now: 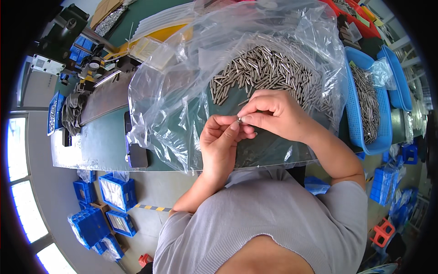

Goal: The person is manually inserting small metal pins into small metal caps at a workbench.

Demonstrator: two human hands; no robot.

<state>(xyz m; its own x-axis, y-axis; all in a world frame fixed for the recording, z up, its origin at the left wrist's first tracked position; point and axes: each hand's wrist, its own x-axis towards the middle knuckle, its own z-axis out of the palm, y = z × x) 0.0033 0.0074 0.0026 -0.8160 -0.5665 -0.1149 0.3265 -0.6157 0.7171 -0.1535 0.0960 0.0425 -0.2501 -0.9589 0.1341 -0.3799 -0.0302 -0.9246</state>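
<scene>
My left hand (222,139) and my right hand (276,114) meet over the near part of the green table. Thumb and fingers of both are pinched together on a small metal piece (239,120), mostly covered by the fingertips, so its full shape is hidden. Just beyond my hands, a heap of slim metal pins (262,68) is spread on a clear plastic bag (182,109). A few pins lie loose at the heap's near edge, close to my right fingers.
At the right stands a blue plastic basket (387,132) of similar pins, beside another blue basket (396,80). A red bin (372,29) is at the far right. A phone (138,155) lies near the front edge; a dial-gauge fixture (95,64) stands far left. Blue crates (91,226) sit on the floor.
</scene>
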